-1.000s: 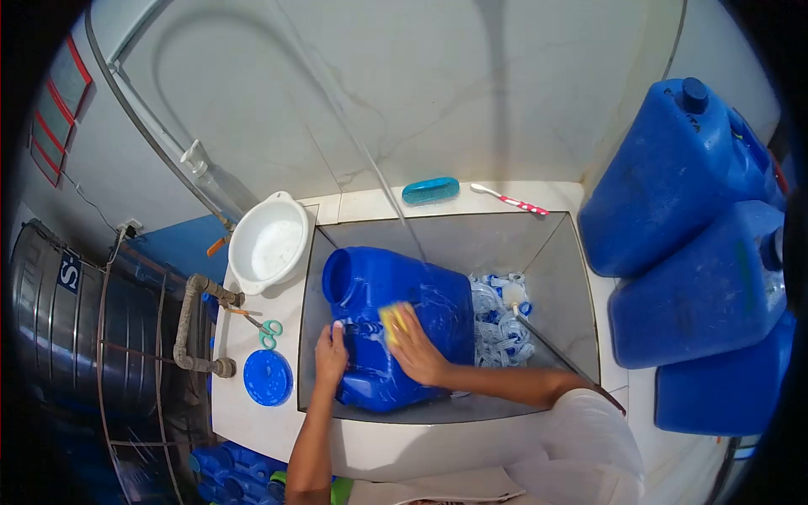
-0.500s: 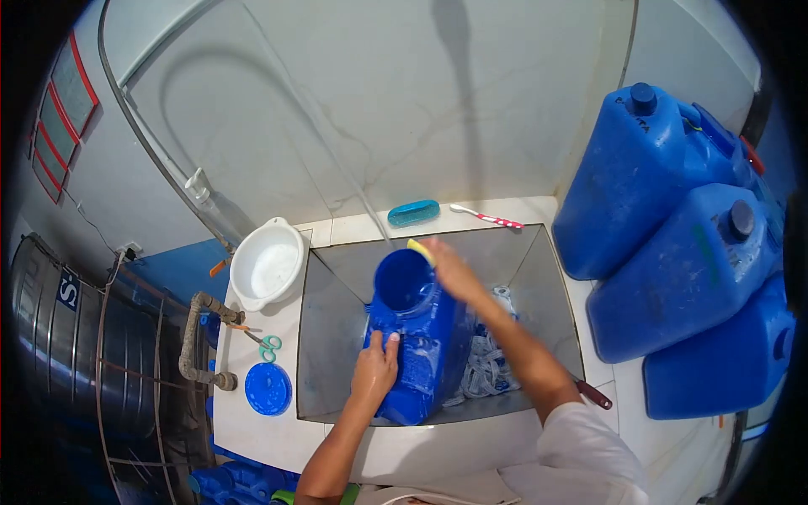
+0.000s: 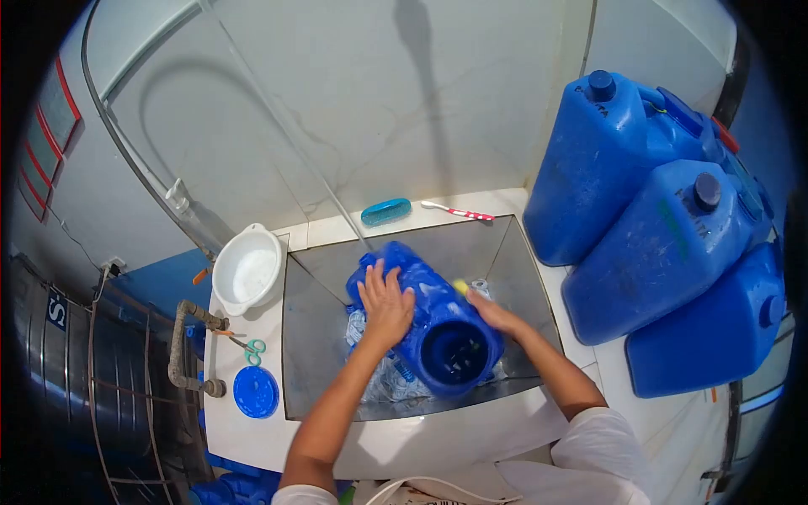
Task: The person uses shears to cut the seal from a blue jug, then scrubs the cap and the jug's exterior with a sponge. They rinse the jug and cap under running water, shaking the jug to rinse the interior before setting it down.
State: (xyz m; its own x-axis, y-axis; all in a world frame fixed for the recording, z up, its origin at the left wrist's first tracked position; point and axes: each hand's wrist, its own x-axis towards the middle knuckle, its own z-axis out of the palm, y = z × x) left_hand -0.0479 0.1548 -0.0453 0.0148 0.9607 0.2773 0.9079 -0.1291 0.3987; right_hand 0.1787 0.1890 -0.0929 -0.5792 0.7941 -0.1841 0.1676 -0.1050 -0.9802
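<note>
A blue container (image 3: pixel 425 290) lies tilted over the metal sink (image 3: pixel 328 252), its wide round mouth facing me. My left hand (image 3: pixel 387 305) rests on its upper left side with the fingers apart. At its right side my right hand (image 3: pixel 492 311) is closed on a yellow sponge (image 3: pixel 460 287), which is partly hidden by the fingers. Crumpled white and blue plastic (image 3: pixel 391 379) lies in the sink under the container.
Large blue jugs (image 3: pixel 648 244) stand at the right. A white basin (image 3: pixel 247 269), green-handled scissors (image 3: pixel 255 351) and a blue lid (image 3: pixel 256 392) sit on the left ledge. Behind the sink lie a teal brush (image 3: pixel 385 212) and a red-and-white toothbrush (image 3: pixel 459 211).
The container has turned round, so its mouth now points toward me instead of away. My right hand has moved from the mouth to the container's right side. The view has shifted slightly.
</note>
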